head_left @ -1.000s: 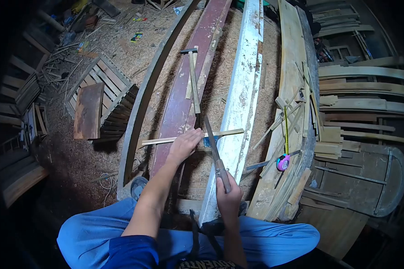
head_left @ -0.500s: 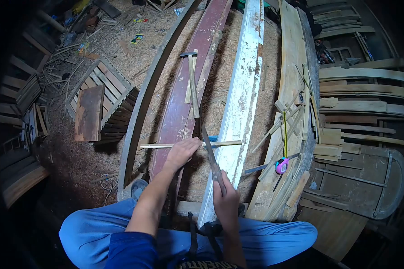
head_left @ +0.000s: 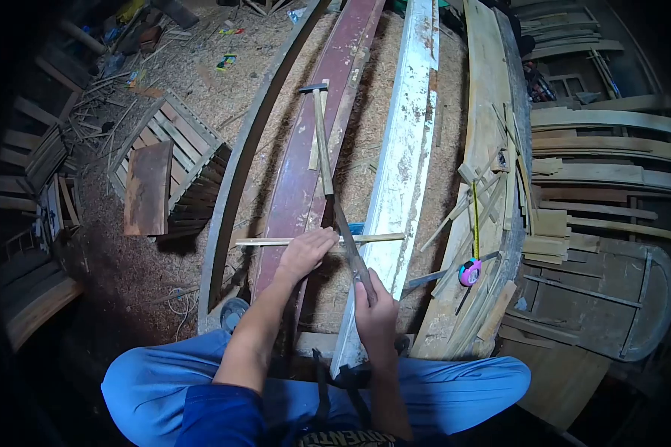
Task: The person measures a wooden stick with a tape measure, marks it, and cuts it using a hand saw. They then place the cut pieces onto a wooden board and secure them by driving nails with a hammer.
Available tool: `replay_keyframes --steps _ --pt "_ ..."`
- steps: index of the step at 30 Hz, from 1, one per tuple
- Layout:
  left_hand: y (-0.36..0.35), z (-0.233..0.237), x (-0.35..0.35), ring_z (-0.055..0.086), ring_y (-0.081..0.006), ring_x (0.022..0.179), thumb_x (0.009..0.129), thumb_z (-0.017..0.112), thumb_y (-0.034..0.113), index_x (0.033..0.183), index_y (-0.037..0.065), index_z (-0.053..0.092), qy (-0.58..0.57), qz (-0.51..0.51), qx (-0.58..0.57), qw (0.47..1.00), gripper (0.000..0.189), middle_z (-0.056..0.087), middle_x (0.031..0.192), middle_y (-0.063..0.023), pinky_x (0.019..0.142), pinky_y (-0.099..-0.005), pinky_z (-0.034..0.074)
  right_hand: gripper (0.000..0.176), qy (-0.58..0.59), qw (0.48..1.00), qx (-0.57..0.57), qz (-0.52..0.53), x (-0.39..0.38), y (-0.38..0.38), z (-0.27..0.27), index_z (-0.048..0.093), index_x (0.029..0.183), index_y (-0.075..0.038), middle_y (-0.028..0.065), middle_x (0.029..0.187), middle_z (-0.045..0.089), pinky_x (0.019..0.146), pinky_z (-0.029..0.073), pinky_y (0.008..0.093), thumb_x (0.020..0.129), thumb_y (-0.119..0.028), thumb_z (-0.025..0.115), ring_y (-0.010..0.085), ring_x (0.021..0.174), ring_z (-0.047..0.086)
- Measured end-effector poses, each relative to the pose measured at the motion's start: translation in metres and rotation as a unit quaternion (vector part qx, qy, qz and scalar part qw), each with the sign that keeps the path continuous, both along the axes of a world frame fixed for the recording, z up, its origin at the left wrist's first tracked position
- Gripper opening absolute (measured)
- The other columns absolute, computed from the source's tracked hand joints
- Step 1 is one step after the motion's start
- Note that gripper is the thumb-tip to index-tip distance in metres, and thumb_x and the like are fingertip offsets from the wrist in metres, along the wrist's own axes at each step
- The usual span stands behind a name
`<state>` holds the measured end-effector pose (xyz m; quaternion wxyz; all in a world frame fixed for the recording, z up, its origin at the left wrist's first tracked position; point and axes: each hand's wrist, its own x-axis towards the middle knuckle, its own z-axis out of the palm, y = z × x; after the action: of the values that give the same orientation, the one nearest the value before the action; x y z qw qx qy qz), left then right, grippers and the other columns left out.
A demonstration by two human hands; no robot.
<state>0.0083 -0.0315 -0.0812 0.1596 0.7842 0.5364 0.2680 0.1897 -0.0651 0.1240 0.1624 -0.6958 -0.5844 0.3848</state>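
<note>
My left hand [head_left: 306, 255] presses down on a thin wooden strip [head_left: 380, 238], its fingers closed over it. This strip bridges the gap between a maroon-painted board [head_left: 294, 186] and a board with peeling white paint [head_left: 402, 164]. In my right hand [head_left: 375, 309] is the handle end of a long dark handsaw [head_left: 347, 235], seen almost edge-on. The saw crosses the strip just right of my left fingers, and its far end points away from me. Something blue [head_left: 356, 228] shows partly behind the saw. A hammer [head_left: 320, 138] lies on the maroon board, beside another thin strip.
A curved beam [head_left: 235, 171] runs along the left. On the right, a wide plank [head_left: 484, 89] carries loose strips and a pink tape measure [head_left: 470, 273] with its yellow tape out. A slatted crate [head_left: 194, 149] stands at left. Curved timbers [head_left: 604, 145] are stacked far right.
My right hand has moved a little forward, away from me, with the saw. My left hand stays on the strip. The whole view has shifted slightly.
</note>
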Motion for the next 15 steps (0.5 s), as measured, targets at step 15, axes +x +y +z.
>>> replay_keyframes --steps 15 --pt "-0.001 0.001 0.001 0.065 -0.0241 0.127 0.079 0.066 0.003 0.12 0.006 0.066 0.023 0.008 0.017 1.0 0.042 0.071 0.127 -0.0101 0.113 -0.0379 0.051 0.044 -0.012 0.999 0.034 0.0 0.003 -0.02 -0.004 0.062 0.136 0.009 0.0272 0.101 0.076 0.083 0.057 0.0369 0.099 -0.016 0.066 0.0276 0.094 0.078"
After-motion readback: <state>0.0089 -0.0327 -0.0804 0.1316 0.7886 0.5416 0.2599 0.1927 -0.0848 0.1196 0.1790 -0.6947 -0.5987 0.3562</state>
